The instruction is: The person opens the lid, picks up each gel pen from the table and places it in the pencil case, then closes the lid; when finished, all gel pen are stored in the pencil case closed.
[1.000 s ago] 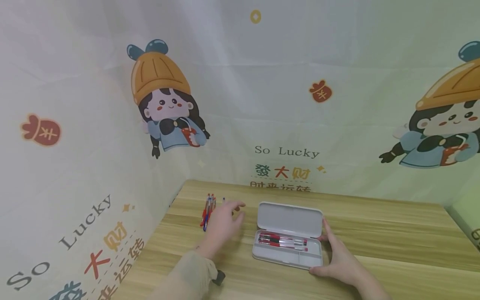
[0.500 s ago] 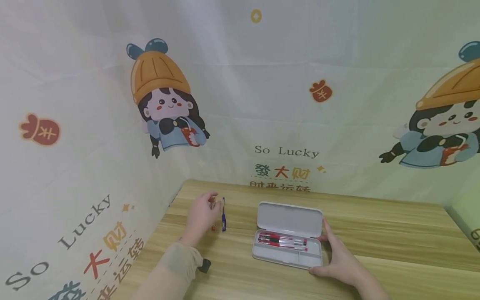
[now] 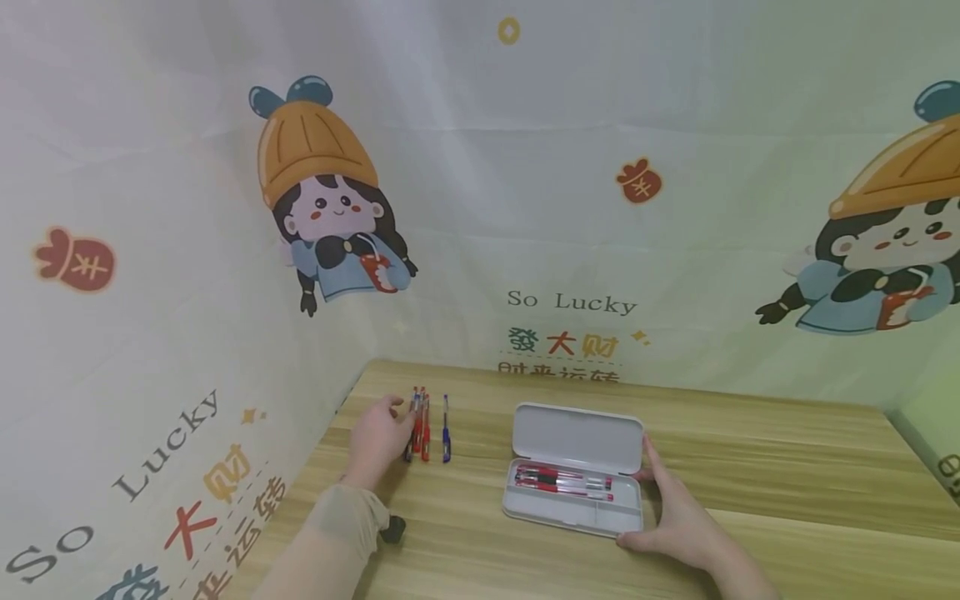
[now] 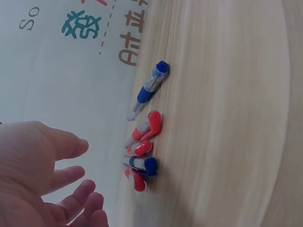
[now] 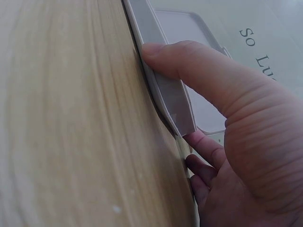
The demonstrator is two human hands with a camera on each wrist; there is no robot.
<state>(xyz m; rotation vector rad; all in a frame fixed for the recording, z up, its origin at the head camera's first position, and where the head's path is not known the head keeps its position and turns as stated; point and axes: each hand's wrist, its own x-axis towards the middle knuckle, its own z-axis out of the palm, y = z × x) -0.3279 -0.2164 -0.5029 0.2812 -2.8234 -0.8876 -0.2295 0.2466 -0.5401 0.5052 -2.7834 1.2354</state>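
Note:
An open pale grey pencil case (image 3: pixel 622 521) lies on the table, its lid (image 3: pixel 577 437) tipped back. Several red and black pens (image 3: pixel 562 483) rest in its long compartment. My right hand (image 3: pixel 678 517) holds the case by its right end, thumb on the front wall (image 5: pixel 165 80) and fingers behind. At the left, my left hand (image 3: pixel 380 442) is beside a group of red and blue pens (image 3: pixel 422 433), fingers loosely bent and apart. In the left wrist view a gap shows between this hand (image 4: pixel 42 175) and the red pen (image 4: pixel 147 127). A single blue pen (image 3: pixel 446 433) lies right of the group.
The wood-patterned table (image 3: pixel 750 467) meets a printed cloth (image 3: pixel 450 167) hanging behind it and along the left side. A dark piece (image 3: pixel 392 529) sits at the left sleeve's cuff.
My left hand has moved left, across the pens to their left side, and the pens show again. The right hand and the pencil case stay in place.

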